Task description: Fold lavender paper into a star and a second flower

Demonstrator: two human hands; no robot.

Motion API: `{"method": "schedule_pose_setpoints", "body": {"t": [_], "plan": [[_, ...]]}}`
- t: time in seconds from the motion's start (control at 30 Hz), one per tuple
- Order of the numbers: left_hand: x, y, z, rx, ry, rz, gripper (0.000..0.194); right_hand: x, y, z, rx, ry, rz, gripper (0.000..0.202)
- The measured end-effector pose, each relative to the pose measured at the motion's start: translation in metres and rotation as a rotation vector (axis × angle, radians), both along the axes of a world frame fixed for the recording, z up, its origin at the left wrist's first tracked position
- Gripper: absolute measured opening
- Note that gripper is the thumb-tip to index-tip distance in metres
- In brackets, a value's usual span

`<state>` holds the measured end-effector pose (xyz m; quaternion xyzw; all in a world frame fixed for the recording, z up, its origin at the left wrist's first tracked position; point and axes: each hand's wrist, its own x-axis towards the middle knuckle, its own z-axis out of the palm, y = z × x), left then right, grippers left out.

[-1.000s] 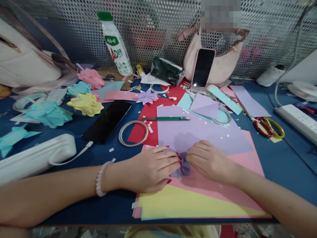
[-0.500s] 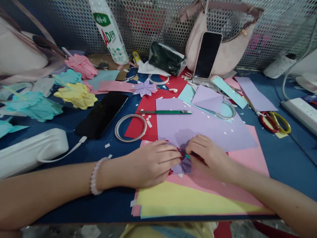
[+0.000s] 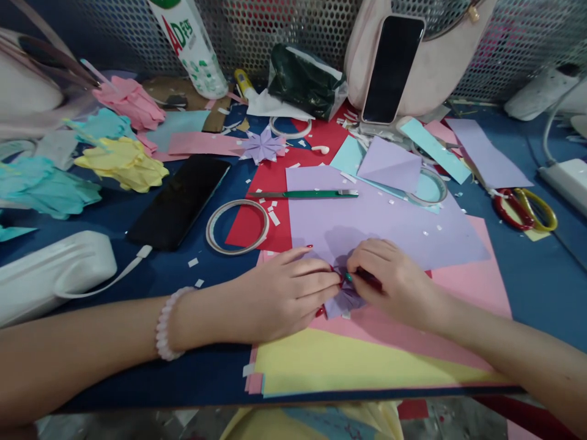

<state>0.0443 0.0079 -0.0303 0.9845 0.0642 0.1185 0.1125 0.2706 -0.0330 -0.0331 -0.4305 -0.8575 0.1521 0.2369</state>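
Observation:
A small folded purple paper (image 3: 343,300) lies on the stacked coloured sheets, partly covered by my fingers. My left hand (image 3: 284,296) rests palm down over its left side, fingers pressed together on it. On the other side my right hand (image 3: 397,284) is curled, with thumb and index finger pinching the paper's upper part. The fingertips of both hands nearly meet. Beyond them lies a large purple sheet (image 3: 376,220), with a green-handled craft knife (image 3: 316,194) across it. The pink sheet (image 3: 481,287) and yellow sheet (image 3: 321,360) are beneath my hands.
A tape roll (image 3: 237,227), a black phone (image 3: 180,201) and a white power bank (image 3: 59,275) are at left. Scissors (image 3: 525,209) lie at right. Behind are a purple paper star (image 3: 263,146), paper flowers (image 3: 121,164), a bottle (image 3: 195,55) and an upright phone (image 3: 393,70).
The camera view has shifted and come slightly closer. My hands stay at the small purple paper, their fingertips now nearer each other, and the paper's visible folds have changed a little.

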Motion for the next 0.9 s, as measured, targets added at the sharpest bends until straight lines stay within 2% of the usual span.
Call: {"method": "schedule_pose_setpoints", "body": {"t": [0.23, 0.5, 0.9], "plan": [[0.000, 0.003, 0.002, -0.040, 0.040, -0.011, 0.032, -0.001, 0.003, -0.001, -0.011, -0.021, -0.008, 0.015], [-0.001, 0.013, 0.001, -0.250, -0.041, -0.019, 0.034, 0.000, 0.003, 0.002, -0.042, -0.053, 0.008, 0.015], [-0.001, 0.011, 0.001, -0.079, 0.025, -0.046, 0.033, -0.001, 0.001, 0.001, 0.003, -0.075, -0.014, 0.015]]}}
